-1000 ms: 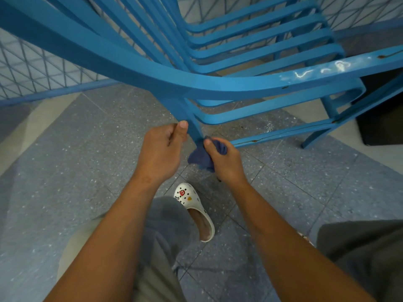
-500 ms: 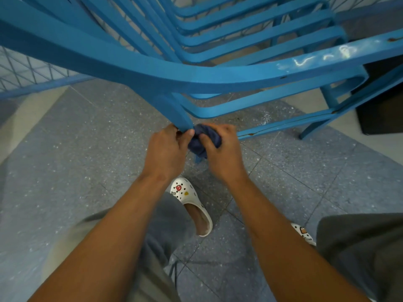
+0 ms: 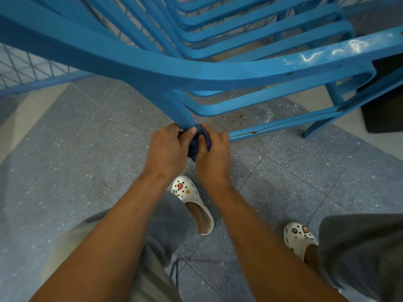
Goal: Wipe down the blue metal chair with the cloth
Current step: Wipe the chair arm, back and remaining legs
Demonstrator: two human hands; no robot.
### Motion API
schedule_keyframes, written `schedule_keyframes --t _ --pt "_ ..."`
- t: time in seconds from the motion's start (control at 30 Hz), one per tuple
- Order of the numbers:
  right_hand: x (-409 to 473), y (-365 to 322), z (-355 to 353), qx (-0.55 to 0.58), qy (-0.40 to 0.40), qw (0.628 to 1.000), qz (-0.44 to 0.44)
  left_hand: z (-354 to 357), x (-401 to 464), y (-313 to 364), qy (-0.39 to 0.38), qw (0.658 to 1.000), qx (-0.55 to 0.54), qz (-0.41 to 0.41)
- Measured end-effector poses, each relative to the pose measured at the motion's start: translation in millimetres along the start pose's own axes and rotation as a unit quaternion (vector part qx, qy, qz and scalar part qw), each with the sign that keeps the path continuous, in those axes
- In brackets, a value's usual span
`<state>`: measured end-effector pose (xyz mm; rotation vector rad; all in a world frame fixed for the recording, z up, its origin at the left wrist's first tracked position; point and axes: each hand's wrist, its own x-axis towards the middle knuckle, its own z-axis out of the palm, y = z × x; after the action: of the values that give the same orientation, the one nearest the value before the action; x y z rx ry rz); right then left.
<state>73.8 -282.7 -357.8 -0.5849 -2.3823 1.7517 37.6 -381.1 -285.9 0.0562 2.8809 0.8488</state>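
Blue slatted metal chair (image 3: 218,75) fills the far half of the scene, one of its legs slanting down toward the near middle. At the low end of that leg the left hand (image 3: 168,149) curls its fingers round the metal, thumb touching the bunched dark blue cloth (image 3: 199,141). The right hand (image 3: 214,155), just to the right, grips the cloth with curled fingers and presses it against the leg. Below lie grey speckled floor tiles (image 3: 87,149) and two white clogs (image 3: 192,201).
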Motion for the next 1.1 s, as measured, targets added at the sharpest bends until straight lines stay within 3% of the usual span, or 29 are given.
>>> schedule_keyframes --t 0.17,0.33,0.47,0.57,0.7,0.93,1.1 --pt "15.3 30.4 14.7 -0.044 -0.047 0.997 0.048 -0.5 -0.8 -0.3 -0.004 1.000 -0.015 0.005" --pt "30.6 42.8 -15.8 -0.144 -0.159 0.977 -0.005 6.5 2.8 -13.9 -0.007 0.999 -0.005 0.033" --pt "10.6 65.7 -39.9 -0.085 -0.043 0.992 0.077 24.5 10.1 -24.4 -0.042 0.999 0.022 0.019" --pt "-4.1 78.1 -39.7 -0.071 0.010 0.995 0.064 33.1 12.2 -27.9 -0.047 0.999 0.025 0.006" --pt "-1.5 50.9 -14.9 -0.042 -0.005 0.999 0.006 38.3 11.8 -31.3 -0.066 0.998 0.022 -0.008" --pt "30.2 49.0 17.2 -0.028 -0.101 0.993 0.053 34.8 16.4 -32.8 -0.078 0.997 0.002 -0.003" --pt "24.1 60.8 14.1 -0.166 -0.124 0.978 0.013 34.2 15.6 -32.2 -0.079 0.997 0.005 -0.003"
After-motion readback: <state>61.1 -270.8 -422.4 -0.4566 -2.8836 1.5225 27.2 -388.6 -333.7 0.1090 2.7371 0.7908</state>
